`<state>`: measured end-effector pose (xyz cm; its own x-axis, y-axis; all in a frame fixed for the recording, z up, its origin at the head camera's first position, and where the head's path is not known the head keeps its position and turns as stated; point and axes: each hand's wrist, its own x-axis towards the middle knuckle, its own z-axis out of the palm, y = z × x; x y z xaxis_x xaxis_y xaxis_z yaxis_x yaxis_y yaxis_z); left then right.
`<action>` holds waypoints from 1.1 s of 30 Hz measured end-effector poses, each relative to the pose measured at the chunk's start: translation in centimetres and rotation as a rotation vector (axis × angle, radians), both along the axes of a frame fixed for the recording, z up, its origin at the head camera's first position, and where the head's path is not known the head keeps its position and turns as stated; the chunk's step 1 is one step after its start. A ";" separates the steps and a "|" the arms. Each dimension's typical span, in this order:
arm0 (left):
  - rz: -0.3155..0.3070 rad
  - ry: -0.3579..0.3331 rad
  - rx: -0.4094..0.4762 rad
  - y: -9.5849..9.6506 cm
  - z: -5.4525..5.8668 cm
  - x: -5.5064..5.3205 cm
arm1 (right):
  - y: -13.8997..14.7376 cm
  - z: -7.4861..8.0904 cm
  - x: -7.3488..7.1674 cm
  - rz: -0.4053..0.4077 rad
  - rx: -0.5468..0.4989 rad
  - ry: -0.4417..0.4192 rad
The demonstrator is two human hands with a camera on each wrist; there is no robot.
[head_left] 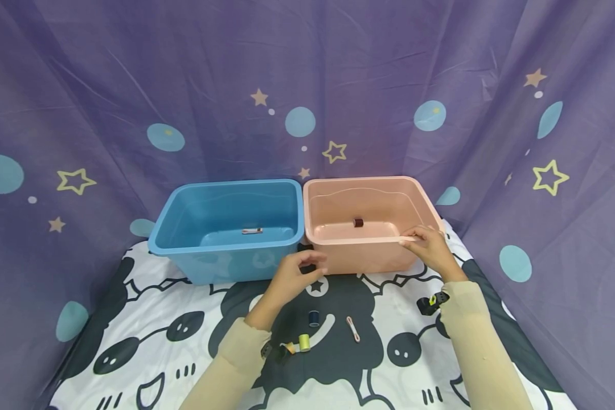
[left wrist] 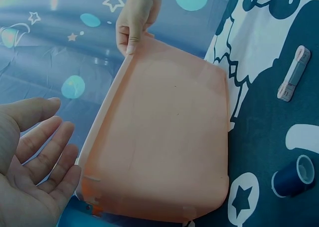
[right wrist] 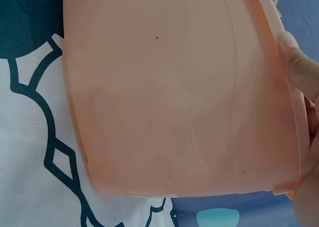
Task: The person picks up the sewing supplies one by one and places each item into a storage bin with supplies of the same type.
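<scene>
My right hand (head_left: 430, 249) grips the front rim of the pink bin (head_left: 364, 257) near its right corner, thumb on the outside in the right wrist view. By the bin's front left corner is my left hand (head_left: 294, 277), its fingers relaxed and slightly bent with nothing in them. A dark red thread spool (head_left: 358, 222) lies inside the pink bin. On the cloth in front are a navy thread spool (head_left: 314, 318), a yellow-green spool (head_left: 304, 342) and a folded, banded strip like a tape measure (left wrist: 294, 73).
A blue bin (head_left: 225, 248) stands against the pink one on the left, with a small pale bundle (head_left: 252, 231) on its floor. The patterned black-and-white cloth (head_left: 338, 364) covers the surface. Behind the bins hangs a purple curtain (head_left: 369, 68).
</scene>
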<state>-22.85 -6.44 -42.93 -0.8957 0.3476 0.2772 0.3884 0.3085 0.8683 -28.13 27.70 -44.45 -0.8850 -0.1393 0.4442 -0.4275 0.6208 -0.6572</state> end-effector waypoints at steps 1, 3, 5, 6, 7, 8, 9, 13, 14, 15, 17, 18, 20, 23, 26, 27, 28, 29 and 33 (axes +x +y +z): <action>-0.004 -0.002 0.008 0.0 -0.1 0.1 | 0.0 0.0 0.0 -0.002 0.003 -0.005; -0.010 -0.005 0.020 -0.2 -0.2 0.2 | 0.0 0.1 0.1 -0.004 0.006 -0.009; -0.017 -0.013 0.026 -0.3 -0.3 0.4 | -0.1 0.2 0.1 -0.005 0.006 -0.013; -0.018 -0.016 0.022 -0.3 -0.3 0.4 | -0.1 0.2 0.1 -0.005 0.007 -0.013; -0.020 -0.023 0.017 -0.4 -0.4 0.5 | -0.1 0.2 0.1 -0.006 0.008 -0.013; -0.019 -0.027 0.012 -0.4 -0.4 0.6 | 0.0 0.2 0.0 -0.006 0.006 -0.012; -0.021 -0.031 0.009 -0.5 -0.5 0.6 | 0.0 0.2 0.0 -0.005 0.006 -0.007; -0.019 -0.047 -0.007 -0.8 -1.0 0.7 | 0.0 0.0 -0.1 -0.005 0.001 0.006; -0.018 -0.053 -0.010 -0.9 -1.1 0.8 | 0.0 -0.1 -0.1 -0.002 0.001 0.015; -0.017 -0.059 -0.014 -0.9 -1.2 0.8 | 0.0 -0.1 -0.1 0.001 0.002 0.023; -0.012 -0.073 -0.018 -1.1 -1.4 0.9 | 0.1 -0.2 -0.2 0.008 0.003 0.038; -0.009 -0.077 -0.018 -1.1 -1.5 1.0 | 0.1 -0.2 -0.2 0.010 0.003 0.044; -0.004 -0.087 -0.018 -1.2 -1.6 1.1 | 0.1 -0.2 -0.1 0.014 0.004 0.053; -0.001 -0.099 -0.015 -1.3 -1.8 1.3 | 0.1 -0.1 0.0 0.017 0.000 0.052; 0.000 -0.106 -0.016 -1.5 -2.0 1.5 | 0.0 -0.1 0.0 0.019 -0.002 0.049; -0.001 -0.103 -0.017 -1.5 -2.0 1.6 | 0.0 -0.1 0.0 0.018 -0.002 0.047; -0.002 -0.097 -0.016 -1.6 -2.1 1.6 | 0.0 -0.1 0.0 0.017 -0.002 0.045; -0.004 -0.091 -0.015 -1.6 -2.1 1.7 | 0.0 -0.1 0.0 0.015 -0.002 0.042; -0.013 -0.078 -0.008 -1.8 -2.5 1.9 | 0.0 -0.1 -0.1 0.004 0.006 0.029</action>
